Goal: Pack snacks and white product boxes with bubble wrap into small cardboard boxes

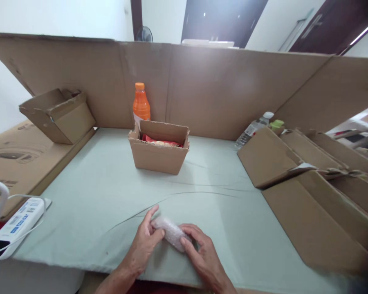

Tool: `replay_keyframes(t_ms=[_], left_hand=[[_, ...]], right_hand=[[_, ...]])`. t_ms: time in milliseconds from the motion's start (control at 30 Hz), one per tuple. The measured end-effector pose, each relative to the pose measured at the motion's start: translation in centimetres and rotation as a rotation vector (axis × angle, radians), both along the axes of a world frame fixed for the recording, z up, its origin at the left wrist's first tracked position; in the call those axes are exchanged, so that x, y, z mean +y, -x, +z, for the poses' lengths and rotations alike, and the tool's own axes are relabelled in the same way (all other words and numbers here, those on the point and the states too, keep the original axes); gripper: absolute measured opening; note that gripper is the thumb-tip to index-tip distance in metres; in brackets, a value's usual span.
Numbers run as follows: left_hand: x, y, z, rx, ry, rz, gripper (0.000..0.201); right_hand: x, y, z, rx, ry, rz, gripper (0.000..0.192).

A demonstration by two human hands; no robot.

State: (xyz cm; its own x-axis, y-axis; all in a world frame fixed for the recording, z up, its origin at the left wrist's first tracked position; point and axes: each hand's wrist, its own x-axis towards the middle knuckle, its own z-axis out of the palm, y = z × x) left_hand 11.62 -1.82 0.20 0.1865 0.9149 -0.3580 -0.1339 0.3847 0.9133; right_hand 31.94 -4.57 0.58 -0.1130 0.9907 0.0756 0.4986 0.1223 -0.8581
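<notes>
A small bundle of bubble wrap (169,231) is held between both hands above the pale green tablecloth, near the table's front edge. My left hand (144,241) grips its left end with thumb and fingers, the index finger stretched out past it. Around the right end, the thumb and fingers of my right hand (200,249) are closed. What the wrap contains, if anything, cannot be made out. Farther back on the table stands an open cardboard box (160,157) with a red packet (162,141) inside.
An orange bottle (141,104) stands behind the box. Several cardboard boxes (313,204) line the right side, with a clear plastic bottle (254,130) behind them. At left are another box (70,120) and a white power strip (21,222) with cables. A cardboard wall (208,90) closes the back.
</notes>
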Motion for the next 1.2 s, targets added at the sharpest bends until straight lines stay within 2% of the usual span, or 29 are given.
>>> replay_keyframes(t_ms=[67, 133, 167, 233, 300, 367, 467, 533, 567, 633, 700, 767, 833, 900, 967, 1033, 1100, 1200], left_hand=[[-0.1, -0.6, 0.0, 0.032, -0.037, -0.003, 0.075], [-0.4, -1.2, -0.3, 0.062, -0.09, -0.04, 0.073], [-0.5, -1.4, -0.4, 0.082, -0.116, -0.075, 0.072], [-0.3, -1.3, -0.3, 0.168, -0.198, -0.15, 0.066], [0.7, -0.6, 0.6, 0.32, -0.378, -0.175, 0.06], [2.8, 0.6, 2.6, 0.503, -0.669, -0.107, 0.053], [7.5, 2.6, 6.9, 0.762, -1.158, 0.102, 0.048], [11.2, 3.5, 9.5, 0.912, -1.368, 0.188, 0.052], [13.0, 3.7, 10.5, 0.984, -1.418, 0.208, 0.053], [16.3, 3.8, 11.4, 1.112, -1.435, 0.208, 0.048], [18.5, 3.7, 11.2, 1.18, -1.407, 0.187, 0.035], [19.4, 3.7, 10.6, 1.171, -1.422, 0.16, 0.026], [18.6, 3.8, 10.2, 1.123, -1.479, 0.12, 0.025], [16.6, 4.0, 10.2, 1.09, -1.519, 0.077, 0.026], [13.7, 4.4, 10.4, 1.083, -1.51, 0.05, 0.027], [10.6, 4.8, 10.5, 1.086, -1.477, 0.026, 0.026], [7.9, 5.1, 10.5, 1.085, -1.442, 0.015, 0.027], [5.1, 5.3, 10.3, 1.067, -1.415, 0.03, 0.028]], right_hand=[[0.0, -0.6, 0.1, 0.018, -0.027, -0.022, 0.042], [0.1, -1.0, 0.2, 0.078, 0.016, -0.008, 0.065], [0.3, -1.0, 0.3, 0.112, 0.056, 0.024, 0.067], [0.5, -0.8, 0.5, 0.139, 0.128, 0.095, 0.051], [0.8, -0.6, 0.6, 0.115, 0.163, 0.09, 0.036], [0.9, -0.8, 0.7, 0.096, 0.167, 0.01, 0.035], [0.8, -1.6, 0.5, 0.114, 0.165, -0.096, 0.035], [0.7, -2.1, 0.1, 0.131, 0.152, -0.119, 0.033], [0.7, -2.3, -0.2, 0.137, 0.127, -0.123, 0.031], [0.9, -2.6, -0.7, 0.142, 0.036, -0.126, 0.027], [1.2, -3.3, -1.0, 0.126, -0.08, -0.14, 0.024], [1.7, -4.5, -0.6, 0.079, -0.151, -0.172, 0.023], [2.3, -6.2, 0.7, 0.025, -0.199, -0.236, 0.023], [2.9, -7.8, 2.9, -0.012, -0.265, -0.313, 0.021], [3.7, -8.6, 5.9, -0.038, -0.346, -0.385, 0.022], [4.9, -8.3, 9.5, -0.076, -0.426, -0.411, 0.025], [6.4, -6.7, 13.1, -0.143, -0.509, -0.34, 0.023], [9.7, -2.8, 17.3, -0.287, -0.578, -0.024, 0.014]])
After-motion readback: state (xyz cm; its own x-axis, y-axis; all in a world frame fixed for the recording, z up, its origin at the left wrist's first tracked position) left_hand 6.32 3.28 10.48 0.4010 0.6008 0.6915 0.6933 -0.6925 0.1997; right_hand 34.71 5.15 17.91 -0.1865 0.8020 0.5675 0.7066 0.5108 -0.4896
